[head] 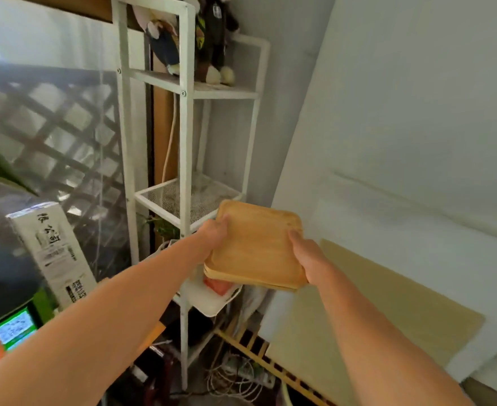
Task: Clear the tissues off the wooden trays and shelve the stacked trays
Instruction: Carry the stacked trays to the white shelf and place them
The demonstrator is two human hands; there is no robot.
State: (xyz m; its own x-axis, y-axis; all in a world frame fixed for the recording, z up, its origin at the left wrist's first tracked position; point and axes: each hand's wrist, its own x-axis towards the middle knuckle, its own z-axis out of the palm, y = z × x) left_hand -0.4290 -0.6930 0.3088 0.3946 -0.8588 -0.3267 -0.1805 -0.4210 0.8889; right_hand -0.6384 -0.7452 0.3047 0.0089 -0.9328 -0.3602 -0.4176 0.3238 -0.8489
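A stack of square wooden trays [256,247] hangs in the air in front of a white metal shelf unit [186,159]. My left hand [213,232] grips the stack's left edge and my right hand [307,256] grips its right edge. The top tray is bare, with no tissue on it. The stack's far edge reaches just over the front right corner of the mesh middle shelf [171,197], which holds nothing. No tissues are in sight.
Plush toys [200,39] fill the upper shelf. A white container with something red [212,291] sits on the lower shelf under the trays. A tall white carton [53,253] stands at the left. Cables [235,379] lie on the floor. Pale boards [373,303] lean at the right.
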